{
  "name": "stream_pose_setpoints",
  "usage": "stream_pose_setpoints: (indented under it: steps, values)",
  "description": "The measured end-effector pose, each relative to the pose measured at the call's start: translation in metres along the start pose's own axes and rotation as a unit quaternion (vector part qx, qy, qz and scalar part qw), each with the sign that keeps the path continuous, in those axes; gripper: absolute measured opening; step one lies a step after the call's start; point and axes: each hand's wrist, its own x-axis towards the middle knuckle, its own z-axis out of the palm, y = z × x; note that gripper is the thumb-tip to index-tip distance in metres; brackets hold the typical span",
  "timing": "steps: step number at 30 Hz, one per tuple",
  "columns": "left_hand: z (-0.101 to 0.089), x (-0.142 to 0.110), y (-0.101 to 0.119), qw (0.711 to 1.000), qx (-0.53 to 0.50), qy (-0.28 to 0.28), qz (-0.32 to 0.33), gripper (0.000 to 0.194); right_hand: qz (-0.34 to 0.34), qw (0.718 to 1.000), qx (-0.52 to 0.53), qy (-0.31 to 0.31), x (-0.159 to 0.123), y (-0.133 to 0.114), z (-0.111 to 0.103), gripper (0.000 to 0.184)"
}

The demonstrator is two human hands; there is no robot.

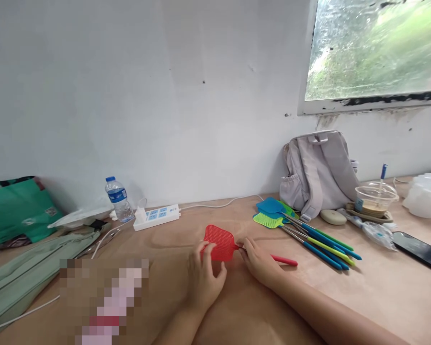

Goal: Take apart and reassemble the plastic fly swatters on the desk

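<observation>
A red fly swatter (221, 239) lies on the wooden table in front of me, its mesh head to the left and its red handle end to the right. My right hand (254, 258) pinches the swatter's neck, covering part of the shaft. My left hand (205, 273) is at the left edge of the mesh head, fingers curved and spread, thumb apart; whether its fingertips press on the mesh I cannot tell. To the right lies a pile of blue and green fly swatters (311, 237) with metal shafts, handles pointing toward the lower right.
Behind the pile a grey backpack (318, 167) leans on the wall. A plastic cup (375, 199), round beige case (333, 217) and phone (422, 251) are at right. A power strip (158, 218), water bottle (119, 199), green bag (19, 208) and light green cloth item (32, 273) are at left.
</observation>
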Motion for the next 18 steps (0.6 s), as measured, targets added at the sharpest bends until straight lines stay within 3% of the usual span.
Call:
stream_pose_setpoints:
  steps: [2,3,5,7,8,10,12,14,16,18]
  values:
    - [0.001,0.003,-0.005,0.984,-0.104,0.074,-0.124,0.053,0.0,1.0,0.012,0.0,0.004,-0.005,-0.002,0.023]
    - [0.002,0.005,-0.008,0.961,-0.182,0.084,-0.191,0.058,0.002,1.0,0.019,-0.004,0.006,-0.007,-0.003,0.022]
    - [0.002,0.012,-0.014,0.878,-0.37,0.042,-0.3,0.061,0.01,0.999,0.037,-0.01,0.01,-0.011,-0.004,0.021]
    - [0.001,0.019,-0.02,0.768,-0.525,-0.032,-0.365,0.055,0.027,0.998,0.053,-0.01,0.014,-0.013,-0.003,0.02]
    - [0.0,0.022,-0.023,0.72,-0.575,-0.06,-0.383,0.05,0.035,0.998,0.06,-0.009,0.016,-0.013,-0.002,0.019]
    - [0.0,0.027,-0.027,0.657,-0.628,-0.085,-0.407,0.045,0.051,0.996,0.07,-0.008,0.021,-0.011,0.002,0.018]
    - [0.004,0.031,-0.028,0.626,-0.648,-0.095,-0.423,0.043,0.068,0.995,0.076,-0.011,0.027,-0.01,0.008,0.017]
    - [0.013,0.034,-0.027,0.612,-0.654,-0.101,-0.433,0.04,0.098,0.992,0.072,-0.02,0.034,-0.011,0.016,0.016]
    - [0.026,0.037,-0.027,0.622,-0.639,-0.077,-0.446,0.036,0.135,0.988,0.06,-0.036,0.043,-0.016,0.022,0.016]
    - [0.039,0.042,-0.028,0.651,-0.608,-0.02,-0.454,0.03,0.157,0.984,0.069,-0.046,0.051,-0.022,0.028,0.016]
